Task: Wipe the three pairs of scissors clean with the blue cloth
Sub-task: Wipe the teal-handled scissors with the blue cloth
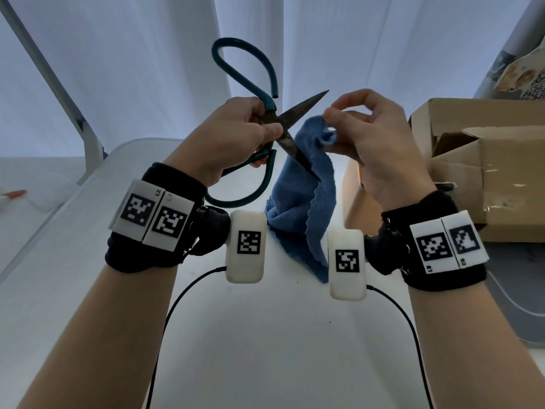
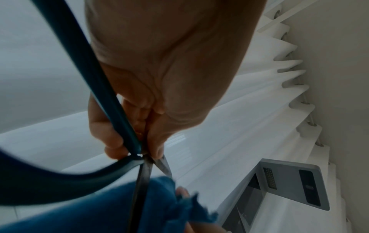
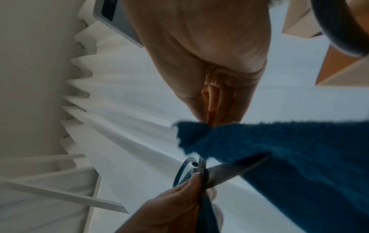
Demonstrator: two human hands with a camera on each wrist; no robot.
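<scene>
Head view: the left hand point(image 1: 236, 134) grips a pair of large scissors with dark steel blades and teal looped handles point(image 1: 267, 125) near the pivot, thumb and fingers curled round the metal where blades meet handles. The blades stand spread apart, one pointing up and to the right, the other slanting down into the folds of a blue terry cloth point(image 1: 298, 208). The right hand point(image 1: 380, 143) pinches the top of that cloth between thumb and forefinger, and the rest of the cloth hangs down between the two wrists above a white table point(image 1: 265, 335). Both wrists wear black bands with white marker blocks. An open brown cardboard box point(image 1: 483, 160) stands on the right, just behind the right hand, and white curtains hang behind the table. Left wrist view: the fingers point(image 2: 107, 135) close round one teal handle at the pivot, and the two dark blades cross just below them, the lower one running down against the blue cloth point(image 2: 111, 208). Right wrist view: the right hand's fingertips point(image 3: 217, 116) pinch the upper edge of the cloth point(image 3: 279, 157), which drapes over one blade, while the left hand point(image 3: 171, 209) holds the scissors point(image 3: 217, 175) from below.
</scene>
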